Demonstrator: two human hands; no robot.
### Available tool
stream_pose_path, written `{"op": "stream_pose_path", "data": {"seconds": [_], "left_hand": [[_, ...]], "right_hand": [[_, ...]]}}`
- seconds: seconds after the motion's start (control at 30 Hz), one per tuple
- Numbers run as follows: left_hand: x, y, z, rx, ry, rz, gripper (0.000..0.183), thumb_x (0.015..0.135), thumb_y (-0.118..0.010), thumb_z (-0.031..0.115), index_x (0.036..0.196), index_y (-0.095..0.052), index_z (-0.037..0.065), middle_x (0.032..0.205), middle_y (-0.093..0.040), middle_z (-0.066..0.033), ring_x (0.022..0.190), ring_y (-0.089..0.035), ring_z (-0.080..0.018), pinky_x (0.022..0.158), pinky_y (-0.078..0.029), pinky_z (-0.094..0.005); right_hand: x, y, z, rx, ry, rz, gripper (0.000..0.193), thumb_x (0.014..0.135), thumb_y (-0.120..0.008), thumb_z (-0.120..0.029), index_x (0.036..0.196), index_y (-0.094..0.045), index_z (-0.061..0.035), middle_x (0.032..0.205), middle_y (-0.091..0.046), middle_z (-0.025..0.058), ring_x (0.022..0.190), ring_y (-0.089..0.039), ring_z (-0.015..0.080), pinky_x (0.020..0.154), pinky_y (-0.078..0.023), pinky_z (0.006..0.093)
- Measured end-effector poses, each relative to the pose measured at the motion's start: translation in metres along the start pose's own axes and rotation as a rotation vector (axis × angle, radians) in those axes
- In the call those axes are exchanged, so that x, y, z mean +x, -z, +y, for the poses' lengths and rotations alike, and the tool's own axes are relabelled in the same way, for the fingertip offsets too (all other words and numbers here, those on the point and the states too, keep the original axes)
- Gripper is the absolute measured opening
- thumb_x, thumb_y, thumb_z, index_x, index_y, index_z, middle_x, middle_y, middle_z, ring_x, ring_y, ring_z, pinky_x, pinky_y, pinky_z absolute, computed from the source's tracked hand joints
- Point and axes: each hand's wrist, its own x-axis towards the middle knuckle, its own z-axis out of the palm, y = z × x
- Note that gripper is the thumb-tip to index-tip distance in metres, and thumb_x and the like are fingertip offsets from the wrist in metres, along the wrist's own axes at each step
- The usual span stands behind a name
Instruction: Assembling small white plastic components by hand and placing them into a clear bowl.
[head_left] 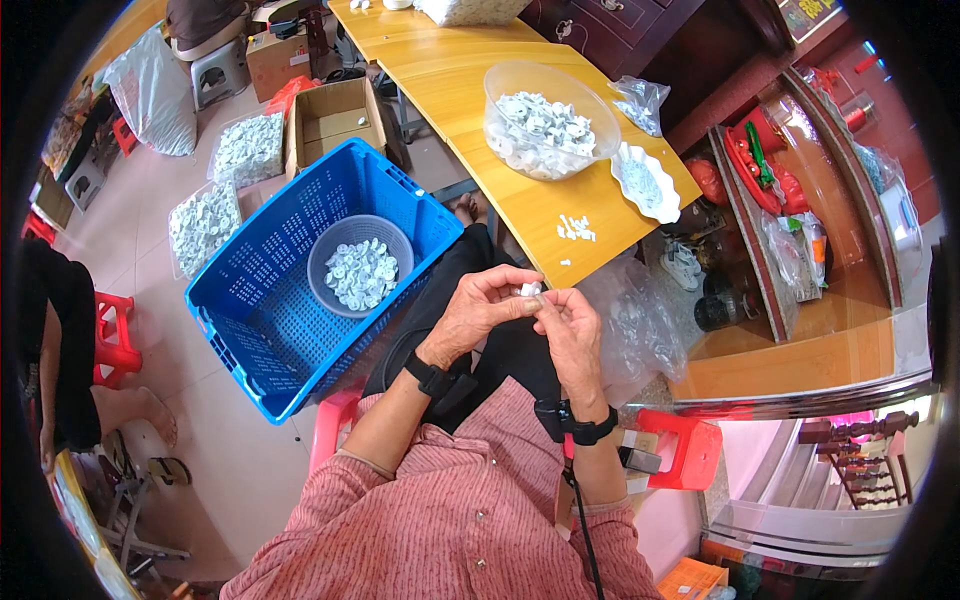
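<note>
Nearest is the person's pink striped shirt; beyond it, both hands meet above the lap, at the near corner of the yellow worktop. The left hand holds a small white piece between thumb and forefinger. The right hand has its fingers narrow, drawn together close at the piece; whether they also grip it, I cannot tell. The piece lies to the far left of these right fingers; its long axis is too small to read. Farther and to the right, loose white parts lie on the worktop, before a clear bowl. To the left, a grey basket stands inside a blue crate, nearer to the left hand.
</note>
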Motion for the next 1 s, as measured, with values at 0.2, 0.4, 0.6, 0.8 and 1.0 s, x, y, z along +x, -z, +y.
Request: {"op": "stream_pose_path", "data": {"seconds": [0.2,0.4,0.6,0.8,1.0], "left_hand": [[0.0,0.001,-0.002,0.003,0.004,-0.001,0.03,0.088,-0.071,0.005,0.118,-0.065,0.0,0.104,-0.07,-0.0062,0.094,-0.066,-0.0117,0.085,-0.054,-0.0255],[0.001,0.003,-0.004,-0.014,0.017,0.007,0.032,0.089,-0.071,0.007,0.119,-0.064,-0.001,0.104,-0.07,-0.008,0.093,-0.067,-0.0133,0.084,-0.055,-0.0265],[0.0,0.001,-0.005,-0.04,-0.005,-0.013,0.033,0.089,-0.07,0.003,0.121,-0.063,-0.001,0.108,-0.069,-0.0089,0.095,-0.067,-0.0153,0.086,-0.056,-0.0285],[0.001,0.003,-0.005,-0.166,-0.024,-0.015,0.035,0.089,-0.069,0.001,0.123,-0.061,-0.003,0.115,-0.066,-0.0105,0.104,-0.066,-0.0185,0.09,-0.056,-0.033],[0.002,0.002,-0.003,-0.157,-0.021,-0.024,0.035,0.088,-0.069,0.0,0.122,-0.062,-0.002,0.114,-0.067,-0.009,0.103,-0.065,-0.0169,0.091,-0.055,-0.0314]], "right_hand": [[-0.001,-0.001,0.001,0.023,0.005,0.009,0.018,0.093,-0.068,-0.019,0.098,-0.064,-0.0022,0.084,-0.065,0.0005,0.07,-0.056,0.0045,0.064,-0.046,0.0188],[0.0,0.0,0.0,0.015,0.0,-0.023,0.018,0.094,-0.067,-0.015,0.099,-0.061,0.001,0.088,-0.066,0.0035,0.075,-0.06,0.0074,0.066,-0.049,0.0209],[0.001,0.003,0.006,0.099,0.039,-0.009,0.015,0.095,-0.065,-0.014,0.099,-0.061,0.0009,0.089,-0.066,0.0035,0.077,-0.061,0.0073,0.066,-0.049,0.0203],[-0.003,0.0,-0.006,0.099,0.033,0.002,0.014,0.095,-0.066,-0.016,0.098,-0.064,-0.0022,0.088,-0.067,0.0019,0.072,-0.057,0.0051,0.065,-0.046,0.0191],[-0.002,0.001,-0.005,0.059,0.03,0.012,0.015,0.095,-0.065,-0.014,0.097,-0.062,0.0008,0.086,-0.066,0.0025,0.073,-0.059,0.0051,0.064,-0.048,0.0194]]}}
